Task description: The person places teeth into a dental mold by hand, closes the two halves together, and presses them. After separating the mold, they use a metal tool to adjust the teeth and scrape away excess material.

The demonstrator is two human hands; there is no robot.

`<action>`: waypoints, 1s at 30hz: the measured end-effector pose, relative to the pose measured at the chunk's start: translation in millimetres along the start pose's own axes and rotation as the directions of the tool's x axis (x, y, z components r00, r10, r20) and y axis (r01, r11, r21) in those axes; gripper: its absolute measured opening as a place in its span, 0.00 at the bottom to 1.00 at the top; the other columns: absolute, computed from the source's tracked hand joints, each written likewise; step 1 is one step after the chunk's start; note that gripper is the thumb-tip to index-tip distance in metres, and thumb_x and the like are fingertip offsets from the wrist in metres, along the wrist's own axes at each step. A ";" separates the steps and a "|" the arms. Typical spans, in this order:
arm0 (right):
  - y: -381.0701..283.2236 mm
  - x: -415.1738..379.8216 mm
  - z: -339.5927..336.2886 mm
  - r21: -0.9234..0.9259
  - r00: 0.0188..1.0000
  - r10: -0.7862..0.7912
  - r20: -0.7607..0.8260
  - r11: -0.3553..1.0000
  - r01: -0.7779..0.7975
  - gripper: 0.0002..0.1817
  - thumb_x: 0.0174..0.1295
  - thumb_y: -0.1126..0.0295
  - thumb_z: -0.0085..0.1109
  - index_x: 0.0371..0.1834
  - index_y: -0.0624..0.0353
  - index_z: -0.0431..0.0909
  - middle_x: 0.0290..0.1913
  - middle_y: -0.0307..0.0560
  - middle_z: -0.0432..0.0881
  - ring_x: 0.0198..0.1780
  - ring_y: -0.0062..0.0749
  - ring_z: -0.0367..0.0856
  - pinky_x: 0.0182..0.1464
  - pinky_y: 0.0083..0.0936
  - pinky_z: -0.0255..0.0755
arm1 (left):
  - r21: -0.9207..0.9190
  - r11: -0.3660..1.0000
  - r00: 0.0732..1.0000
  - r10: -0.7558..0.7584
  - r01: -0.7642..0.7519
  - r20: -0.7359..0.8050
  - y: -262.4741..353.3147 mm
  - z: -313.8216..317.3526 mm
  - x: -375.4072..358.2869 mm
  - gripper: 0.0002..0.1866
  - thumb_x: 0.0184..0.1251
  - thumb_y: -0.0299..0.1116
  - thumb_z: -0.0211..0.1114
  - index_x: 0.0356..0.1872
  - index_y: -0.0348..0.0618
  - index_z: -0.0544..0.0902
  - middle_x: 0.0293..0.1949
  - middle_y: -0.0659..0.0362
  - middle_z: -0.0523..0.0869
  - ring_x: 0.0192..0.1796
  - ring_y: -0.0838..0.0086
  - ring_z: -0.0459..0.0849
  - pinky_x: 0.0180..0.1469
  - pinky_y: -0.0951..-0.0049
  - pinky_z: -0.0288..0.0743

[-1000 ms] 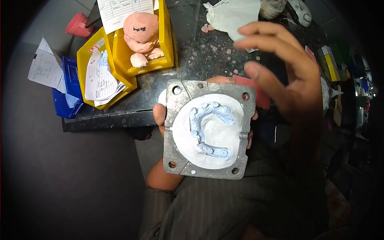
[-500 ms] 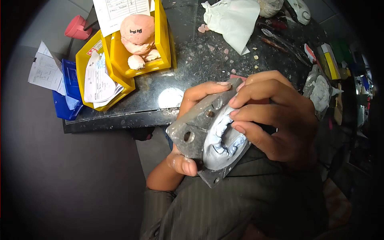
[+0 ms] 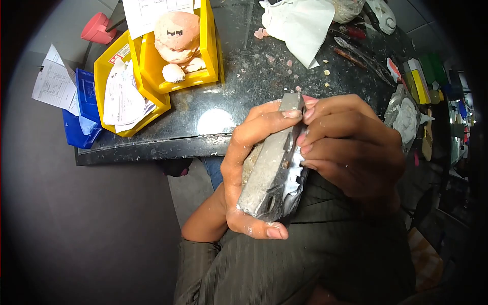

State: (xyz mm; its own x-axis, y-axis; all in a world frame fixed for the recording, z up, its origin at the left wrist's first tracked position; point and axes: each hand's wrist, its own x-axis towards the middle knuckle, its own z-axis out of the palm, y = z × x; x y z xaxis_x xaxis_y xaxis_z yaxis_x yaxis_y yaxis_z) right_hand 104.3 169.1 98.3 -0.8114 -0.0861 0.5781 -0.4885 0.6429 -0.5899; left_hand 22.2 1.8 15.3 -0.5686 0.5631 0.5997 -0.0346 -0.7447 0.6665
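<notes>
My left hand (image 3: 239, 152) wraps round a grey metal dental flask half (image 3: 269, 168), its fingers over the far end and its thumb under the near one. The flask is tipped so its thick side wall faces me. Pale bluish-white plaster mould (image 3: 293, 178) shows along its right face. My right hand (image 3: 353, 142) is curled against that face, fingertips bunched at the flask's upper rim and the mould. A small pink-red piece (image 3: 308, 99) peeks out beside the index fingertip. Most of the mould's hollow is hidden by the tilt and my right fingers.
Yellow bins (image 3: 161, 104) stand at the left of the black worktop (image 3: 239, 61), with papers and pink plaster lumps (image 3: 177, 38). A blue bin (image 3: 81, 129) is beside them. A white cloth (image 3: 300, 23), pliers-like tools (image 3: 356, 53) and another plaster-filled metal piece (image 3: 405, 119) lie right.
My left hand has turned the dental flask half, so its side wall now faces me and the mould's hollow has swung out of sight. My right fingers have stayed against its face.
</notes>
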 end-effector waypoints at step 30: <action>-28.7 -8.8 -8.8 0.244 0.932 0.355 0.076 0.900 -0.362 0.09 0.54 0.84 0.66 0.40 0.68 0.85 0.37 0.60 0.89 0.40 0.41 0.91 0.48 0.33 0.84 | 0.411 0.912 0.960 0.101 0.016 -0.261 16.2 4.2 -18.8 0.44 0.62 0.77 0.59 0.69 0.57 0.68 0.74 0.44 0.70 0.76 0.47 0.69 0.75 0.39 0.67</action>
State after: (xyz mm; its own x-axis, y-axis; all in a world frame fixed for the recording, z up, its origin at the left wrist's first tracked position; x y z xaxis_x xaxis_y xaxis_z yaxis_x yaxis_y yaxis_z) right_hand 128.3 158.2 115.1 -0.9537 0.0900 0.2869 -0.2240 0.4237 -0.8777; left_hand 35.8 -19.4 16.7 -0.7639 0.3717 0.5276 0.2973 -0.5229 0.7988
